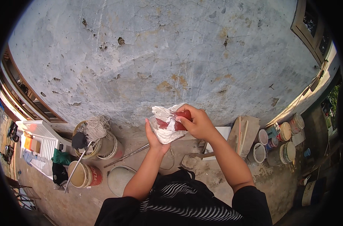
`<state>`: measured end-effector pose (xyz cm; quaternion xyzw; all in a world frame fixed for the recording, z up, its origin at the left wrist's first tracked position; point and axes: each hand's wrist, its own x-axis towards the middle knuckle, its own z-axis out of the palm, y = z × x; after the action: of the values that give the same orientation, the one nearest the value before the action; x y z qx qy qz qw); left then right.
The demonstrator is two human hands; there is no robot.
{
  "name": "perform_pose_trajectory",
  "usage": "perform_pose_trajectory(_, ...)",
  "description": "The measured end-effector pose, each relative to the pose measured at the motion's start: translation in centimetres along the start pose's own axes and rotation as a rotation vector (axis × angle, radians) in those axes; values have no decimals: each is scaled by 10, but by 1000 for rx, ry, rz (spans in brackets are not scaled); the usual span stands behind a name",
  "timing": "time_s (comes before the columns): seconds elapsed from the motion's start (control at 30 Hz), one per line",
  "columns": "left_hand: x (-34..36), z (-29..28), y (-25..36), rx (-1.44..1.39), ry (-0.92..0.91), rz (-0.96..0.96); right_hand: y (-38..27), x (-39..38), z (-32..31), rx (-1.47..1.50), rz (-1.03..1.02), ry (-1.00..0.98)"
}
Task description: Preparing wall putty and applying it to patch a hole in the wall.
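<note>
My left hand (pixel 155 140) supports a small flat plate from below, its thumb along the left edge. Thick white putty (pixel 164 135) is heaped and smeared over the plate, hiding most of its surface. My right hand (pixel 200 123) is closed around a red putty scraper (pixel 183 116), whose blade lies in the putty. Both hands are close together in front of my chest. Ahead of them rises a grey, cracked wall (pixel 179 49) with chipped spots and brownish stains.
Left on the floor stand a bucket with a string mop (pixel 98 129), a red-and-white bucket (pixel 91 176), a round tub (pixel 118 179) and a white slatted bench (pixel 36 147). On the right are leaning boards (pixel 248 132), several paint pails (pixel 287 152) and a wooden window frame (pixel 306 32).
</note>
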<state>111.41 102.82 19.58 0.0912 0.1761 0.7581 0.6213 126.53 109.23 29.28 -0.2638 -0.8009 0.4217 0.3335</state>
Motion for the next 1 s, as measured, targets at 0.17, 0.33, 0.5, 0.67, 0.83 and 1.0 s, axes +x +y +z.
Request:
perform_pose_trajectory(0.17, -2, 7, 4, 39, -11, -5, -11, -2, -4, -97, -27, -57)
perform_pose_trajectory(0.33, 0, 1, 8, 11, -24, 8, -18, 7, -12, -309, -43, -41)
perform_pose_trajectory(0.5, -3, 3, 11, 6, 7, 58, -34, 5, 8, -194, -88, -21)
perform_pose_trajectory(0.67, -6, 0, 14, -24, 19, 63, -13, 7, 4, -328, -2, -35)
perform_pose_trajectory(0.83, -11, -10, 16, -6, 1, 56, -15, 19, -22, -427, -34, 61)
perform_pose_trajectory(1.0, -12, -13, 13, -10, 0, 72, 0, 19, -33, -515, -49, 120)
